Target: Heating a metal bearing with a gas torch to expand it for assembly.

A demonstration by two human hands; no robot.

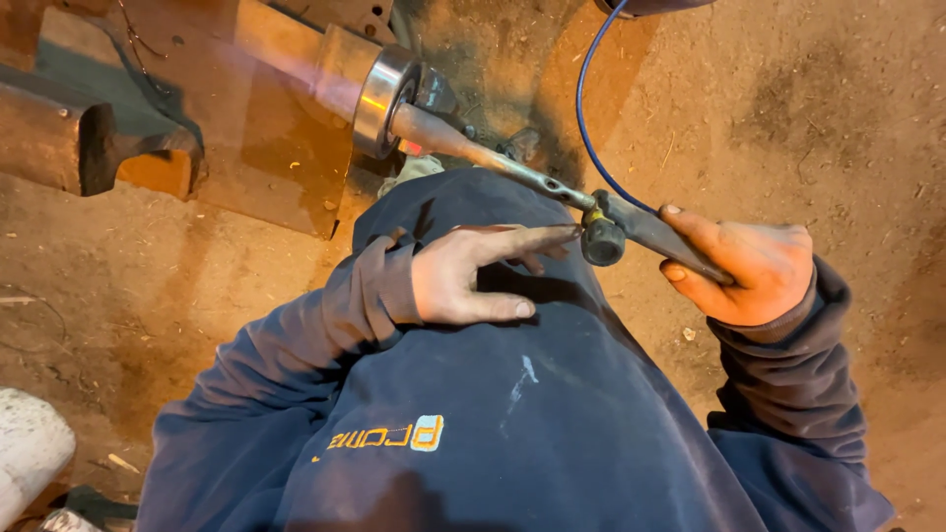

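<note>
My right hand (754, 268) grips the dark handle of a gas torch (512, 163). The torch's long metal tube runs up and left to a flared silver burner head (386, 99), where a pale pink flame blows onto a rusty metal block (286, 138). My left hand (473, 276) is empty, with its fingers stretched out. Its index fingertip reaches toward the round black valve knob (602, 241) on the torch. A blue hose (583, 108) leads from the handle up past the frame's top edge.
Brown dirt floor (788, 118) surrounds me. A heavy rusty metal piece (59, 138) lies at the upper left. A white rounded object (30, 453) sits at the lower left corner. My dark blue sweatshirt fills the lower middle.
</note>
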